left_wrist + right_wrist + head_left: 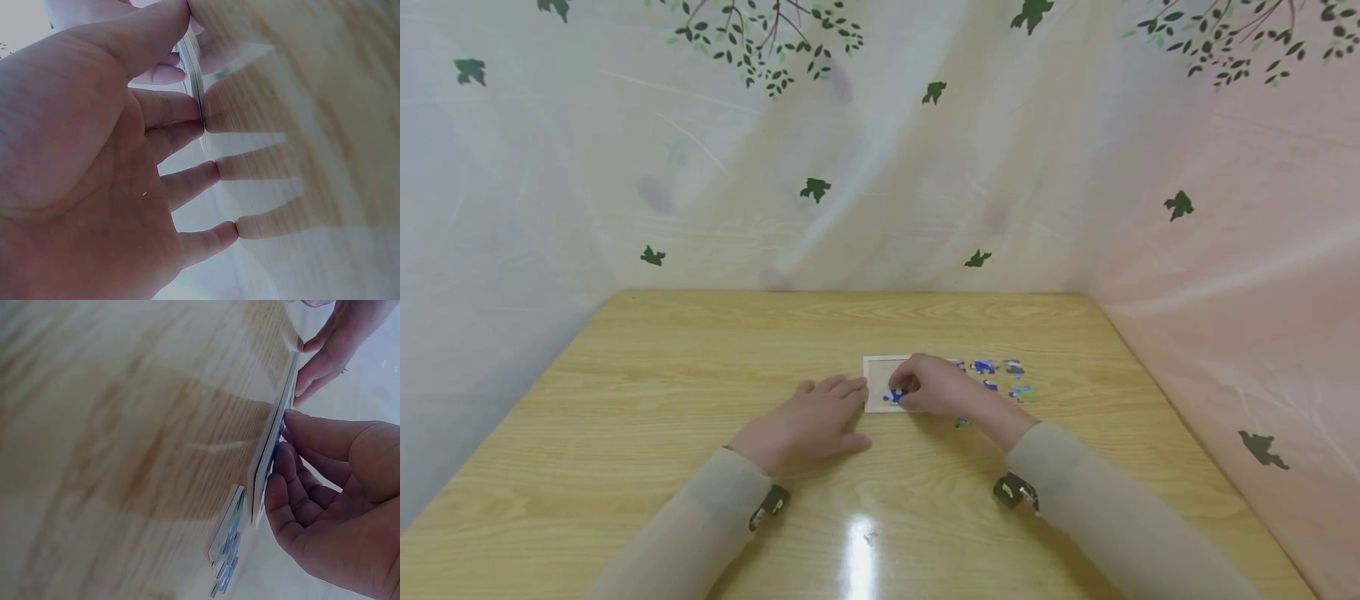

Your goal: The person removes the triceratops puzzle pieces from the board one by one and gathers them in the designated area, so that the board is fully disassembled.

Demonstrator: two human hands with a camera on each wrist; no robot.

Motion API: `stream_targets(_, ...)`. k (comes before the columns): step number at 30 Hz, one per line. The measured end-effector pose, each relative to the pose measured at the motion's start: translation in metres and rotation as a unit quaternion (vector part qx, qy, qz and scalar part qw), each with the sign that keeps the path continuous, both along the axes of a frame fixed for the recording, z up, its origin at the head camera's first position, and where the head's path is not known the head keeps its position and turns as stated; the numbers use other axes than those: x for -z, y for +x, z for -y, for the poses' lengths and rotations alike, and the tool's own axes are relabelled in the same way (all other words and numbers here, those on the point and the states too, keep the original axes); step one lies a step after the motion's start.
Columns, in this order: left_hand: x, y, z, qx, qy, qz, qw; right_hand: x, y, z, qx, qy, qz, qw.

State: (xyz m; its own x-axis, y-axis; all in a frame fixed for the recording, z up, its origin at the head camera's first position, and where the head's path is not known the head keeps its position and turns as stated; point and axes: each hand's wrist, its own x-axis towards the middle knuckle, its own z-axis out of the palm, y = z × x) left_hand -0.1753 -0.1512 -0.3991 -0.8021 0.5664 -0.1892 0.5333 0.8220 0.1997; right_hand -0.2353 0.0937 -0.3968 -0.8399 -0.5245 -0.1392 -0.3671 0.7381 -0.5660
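Observation:
A shallow white puzzle tray (877, 371) lies on the table, its right part covered by my right hand (931, 383). That hand pinches a blue jigsaw piece (893, 397) low over the tray floor; the right wrist view shows its thumb and bent fingers (284, 515) close above the tray, with the piece mostly hidden. My left hand (812, 419) lies palm down with fingers spread, its fingertips touching the tray's left edge. From the left wrist view, the fingers (187, 184) are extended and meet the tabletop and tray side.
Right of the tray lie several loose jigsaw pieces, among them a blue one (983, 367), a grey one (1013, 367) and a green-blue one (1022, 393). Another piece (962, 423) sits below my right wrist. A leaf-patterned curtain (880, 167) stands behind the wooden table (700, 358).

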Motion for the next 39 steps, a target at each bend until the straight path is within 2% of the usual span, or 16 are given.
stream_targets(25,0.0007,-0.0015,-0.0025,0.008,-0.001,-0.007,0.9999,0.0014,0.0030,0.0015,0.013,0.012,0.000,0.9998)
stream_targets(39,0.0001,-0.0003,-0.0021,0.006,0.002,-0.008,0.9999,-0.0012,0.0037,-0.0011,0.001,-0.006,0.002,1.0000)
